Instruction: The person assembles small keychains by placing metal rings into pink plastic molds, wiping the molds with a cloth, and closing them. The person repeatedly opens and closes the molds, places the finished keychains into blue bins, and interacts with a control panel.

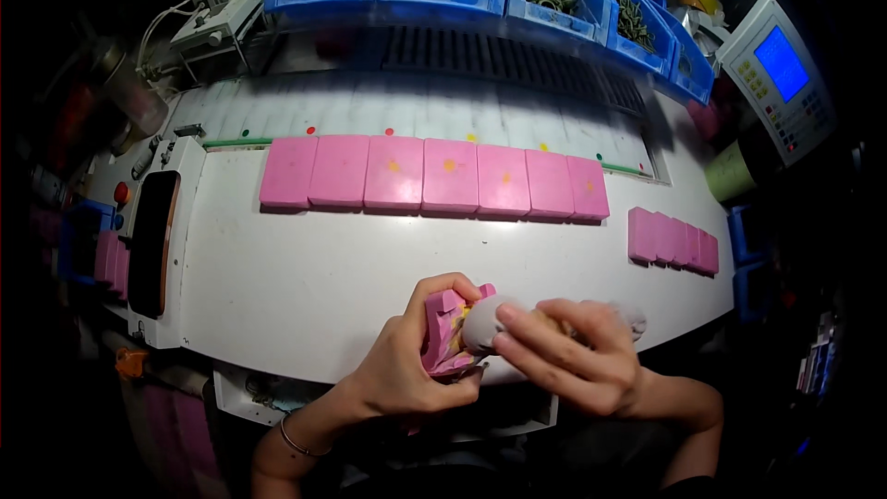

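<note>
My left hand (407, 346) is wrapped round a pink rubber mold (446, 337) above the table's near edge. The mold is bent open, with yellow showing on its inner face. My right hand (577, 356) grips a grey-white cloth pouch (487, 322) by its middle. The pouch's round end touches or nearly touches the mold's opened face; I cannot tell which. Its other end sticks out behind my right fingers, slightly blurred. Farther back, a row of several closed pink molds (450, 176) stands side by side on the white table (305, 286).
A shorter row of pink molds (673, 240) lies at the right. Blue bins (443, 2) with small dark green pieces line the back. At the left is a white machine (199, 222) with a phone-like dark panel (154, 245). A control box with a blue screen (782, 65) stands back right.
</note>
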Tool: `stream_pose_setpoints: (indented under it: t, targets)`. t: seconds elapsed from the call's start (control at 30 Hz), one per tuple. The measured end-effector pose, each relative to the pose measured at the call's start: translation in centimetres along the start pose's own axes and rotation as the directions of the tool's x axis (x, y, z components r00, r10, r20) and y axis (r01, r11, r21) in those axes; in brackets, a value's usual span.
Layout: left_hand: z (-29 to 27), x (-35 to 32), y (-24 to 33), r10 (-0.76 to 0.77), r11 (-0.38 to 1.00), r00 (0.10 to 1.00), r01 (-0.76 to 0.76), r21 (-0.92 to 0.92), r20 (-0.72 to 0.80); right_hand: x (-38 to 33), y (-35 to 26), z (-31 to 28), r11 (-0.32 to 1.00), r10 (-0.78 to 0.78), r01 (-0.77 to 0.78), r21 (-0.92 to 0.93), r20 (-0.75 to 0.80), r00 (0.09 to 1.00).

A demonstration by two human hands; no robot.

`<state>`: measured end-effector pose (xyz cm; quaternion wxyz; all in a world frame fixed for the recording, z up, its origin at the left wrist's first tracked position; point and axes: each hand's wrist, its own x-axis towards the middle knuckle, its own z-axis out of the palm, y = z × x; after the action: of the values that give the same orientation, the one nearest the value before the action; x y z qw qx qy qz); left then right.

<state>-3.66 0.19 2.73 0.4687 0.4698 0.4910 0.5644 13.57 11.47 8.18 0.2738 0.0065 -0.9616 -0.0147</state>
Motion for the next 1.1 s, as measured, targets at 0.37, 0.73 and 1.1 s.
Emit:
stream_pose_setpoints:
  t: [0.37,0.73,1.1]
  targets:
    - [-0.3,-0.1,-0.2,0.032,0.990,0.999,-0.031,0.137,0.000,0.5,0.0,-0.3,0.966,0.108,-0.123,0.226,0.077,0.991]
    - [-0.2,-0.2,-1.6,-0.021,0.821,0.992,0.090,-0.564,0.128,-0.4,-0.5,0.4,0.832,0.397,-0.396,0.389,0.082,0.914]
    - [0.8,0.8,0.0,-0.577,0.599,0.817,0.418,-0.683,-0.005,-0.3,-2.3,1.7,0.996,0.091,-0.083,0.037,-0.404,0.910]
